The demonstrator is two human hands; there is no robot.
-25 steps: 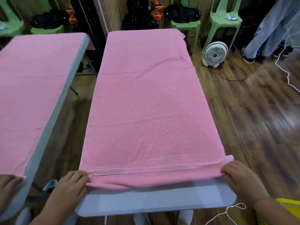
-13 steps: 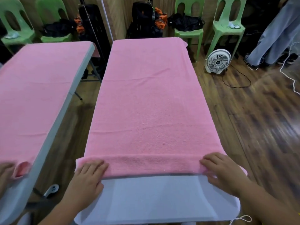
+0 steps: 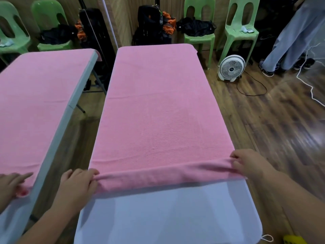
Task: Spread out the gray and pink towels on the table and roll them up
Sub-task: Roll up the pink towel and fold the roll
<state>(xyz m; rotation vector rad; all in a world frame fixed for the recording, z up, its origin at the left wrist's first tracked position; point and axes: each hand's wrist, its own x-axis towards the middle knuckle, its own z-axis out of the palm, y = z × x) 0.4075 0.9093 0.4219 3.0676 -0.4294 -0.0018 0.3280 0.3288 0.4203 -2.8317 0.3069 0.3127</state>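
Pink towel (image 3: 158, 111) lay flat along the table (image 3: 167, 217), and the roll was barely begun!

Its long axis ran from the table's near edge to the far edge, reaching the far edge and both side edges, with bare top at the near edge. A thin roll (image 3: 158, 176) lay crosswise at its near end. The left hand (image 3: 77, 185) curled its fingers round the roll's left end, and the right hand (image 3: 249, 164) curled over the right end. Early rolling, I'd say. The next move called for even pushing toward the far edge, or it would skew.
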